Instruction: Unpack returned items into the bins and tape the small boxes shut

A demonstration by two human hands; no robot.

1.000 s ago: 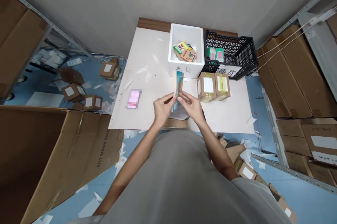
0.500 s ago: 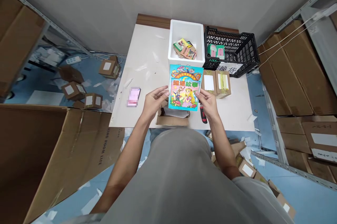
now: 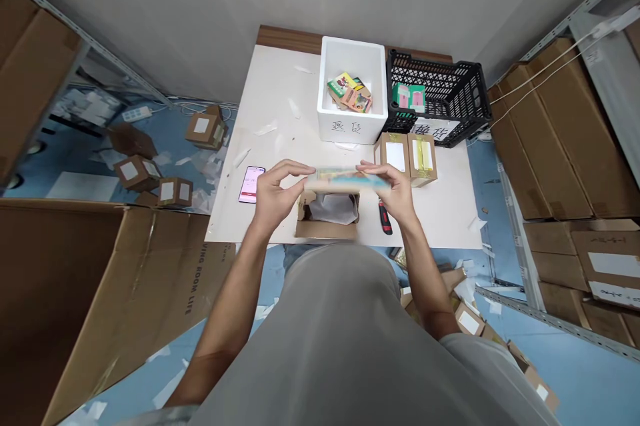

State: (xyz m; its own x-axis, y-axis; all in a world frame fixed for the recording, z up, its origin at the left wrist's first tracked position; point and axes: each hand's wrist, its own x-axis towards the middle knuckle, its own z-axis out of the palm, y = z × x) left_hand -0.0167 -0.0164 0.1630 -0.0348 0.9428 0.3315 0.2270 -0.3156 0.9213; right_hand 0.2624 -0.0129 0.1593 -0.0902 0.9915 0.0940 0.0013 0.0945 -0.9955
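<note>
Half a second after showing its full cover, now tilting the book (image 3: 349, 181) nearly edge-on, presenting only a thin, blurred strip of cream and blue. Gripping it at both ends, clamping one with the left hand (image 3: 281, 187) and the other with the right hand (image 3: 396, 187), keeping the hands well apart. Holding it up off the tabletop (image 3: 440, 216), over or just beyond an opened carton (image 3: 325, 231) containing a grey sheet (image 3: 336, 210); not telling from this angle how high. By tilting, uncovering more of the carton and the lettered front of the white box (image 3: 373, 129), while losing the cover picture from sight. Judging by this pose, probably still handling and turning the book rather than setting it down, and not yet freeing either hand. Leaving a red-and-black knife (image 3: 385, 218) lying to the carton's right and a lit phone (image 3: 250, 184) lying near the left hand. Farther back, keeping small books (image 3: 357, 99) in the white box, a black crate (image 3: 456, 99) just beside it, and two taped cartons (image 3: 399, 161) in front.
</note>
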